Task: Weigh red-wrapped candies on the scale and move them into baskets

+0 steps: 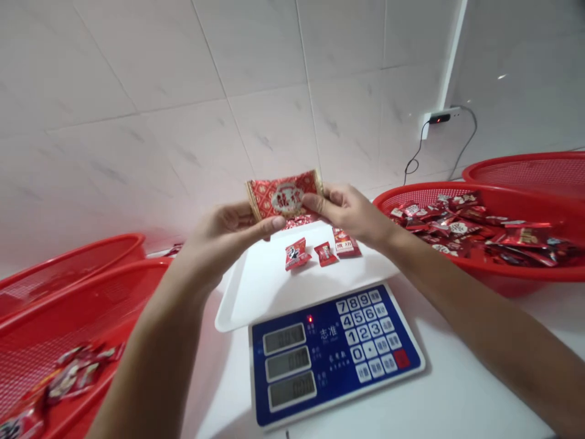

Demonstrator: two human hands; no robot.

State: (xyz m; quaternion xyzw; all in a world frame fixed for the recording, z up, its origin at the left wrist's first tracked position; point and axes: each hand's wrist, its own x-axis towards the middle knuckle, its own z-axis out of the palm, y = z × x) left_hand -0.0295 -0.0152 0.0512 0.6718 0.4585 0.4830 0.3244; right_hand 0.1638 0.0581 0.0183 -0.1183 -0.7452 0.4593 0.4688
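Between my two hands a red and gold wrapped packet (278, 196) with a pale round emblem is held up above the weighing tray. My left hand (237, 227) grips its left end, thumb along the lower edge. The right end is pinched by my right hand (340, 207), its thumb lying on the front. Below, on the white scale tray (256, 289), lie a small red wrapped sweet (297, 254), a smaller red sweet (326, 254) and a red packet (346, 244). More red packets (299, 221) show behind, partly hidden by my hands.
The scale's blue keypad panel (329, 353) faces me. On the right stands a red basket (493, 274) of wrapped packets, another basket (525, 161) behind it. Red baskets (132, 277) also stand at left, with packets inside. A tiled wall (265, 110) with a socket and cables rises behind.
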